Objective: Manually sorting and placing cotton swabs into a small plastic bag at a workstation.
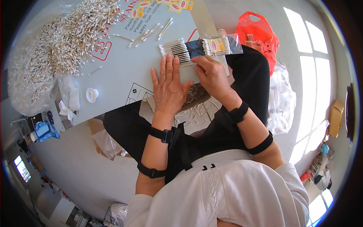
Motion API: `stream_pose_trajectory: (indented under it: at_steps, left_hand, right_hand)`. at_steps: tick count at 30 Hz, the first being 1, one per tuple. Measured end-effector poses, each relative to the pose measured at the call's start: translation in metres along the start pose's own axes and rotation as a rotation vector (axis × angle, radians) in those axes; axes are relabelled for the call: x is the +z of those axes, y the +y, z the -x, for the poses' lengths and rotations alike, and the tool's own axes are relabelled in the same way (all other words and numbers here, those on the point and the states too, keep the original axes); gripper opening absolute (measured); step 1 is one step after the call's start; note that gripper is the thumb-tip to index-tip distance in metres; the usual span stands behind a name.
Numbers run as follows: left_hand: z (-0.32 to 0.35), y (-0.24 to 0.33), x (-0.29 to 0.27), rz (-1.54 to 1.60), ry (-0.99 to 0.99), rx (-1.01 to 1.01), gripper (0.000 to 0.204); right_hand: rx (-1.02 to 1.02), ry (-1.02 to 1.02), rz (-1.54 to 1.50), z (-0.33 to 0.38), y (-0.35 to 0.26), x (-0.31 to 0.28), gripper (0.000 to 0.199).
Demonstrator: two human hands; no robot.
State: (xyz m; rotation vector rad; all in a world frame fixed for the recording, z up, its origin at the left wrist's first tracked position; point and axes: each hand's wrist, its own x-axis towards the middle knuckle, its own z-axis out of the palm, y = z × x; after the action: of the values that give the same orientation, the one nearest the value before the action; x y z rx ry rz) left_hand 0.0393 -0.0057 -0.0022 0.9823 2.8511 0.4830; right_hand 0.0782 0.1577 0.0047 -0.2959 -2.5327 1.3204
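Note:
A row of cotton swabs (176,51) lies side by side near the right end of the board. My left hand (166,85) is flat, fingers stretched out, with its fingertips at the row's lower edge. Just right of it, my right hand (214,75) is closed with thumb and index finger pressed together beside a dark strip (195,48). What that pinch holds, if anything, is too small to make out. Beyond the strip, a second row of swabs with a yellow label (217,45) lies on a clear plastic sleeve (235,43).
A big heap of loose swabs (72,38) covers the board's left, partly in clear plastic. Several stray swabs (145,36) and yellow labels (174,6) lie farther back. A small white cup (92,95) stands near the front edge. A red plastic bag (261,32) is at the right.

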Motion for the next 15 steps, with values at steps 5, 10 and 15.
stream_pose_trajectory:
  at_steps: [5, 10, 15]
  left_hand:
    - [-0.0008, 0.0015, 0.0004, -0.023, -0.021, -0.015, 0.085]
    - [-0.0011, 0.0017, -0.0002, -0.023, -0.012, -0.019, 0.085]
    - [-0.0023, 0.0023, 0.0000, -0.018, -0.008, -0.023, 0.085]
  right_hand:
    - [-0.032, -0.029, 0.110, -0.0057, 0.0005, 0.0025, 0.019]
    - [-0.026, -0.028, 0.133, -0.0058, 0.0012, 0.0046, 0.020]
    - [-0.029, -0.016, 0.125, -0.0052, 0.0004, 0.0039, 0.020]
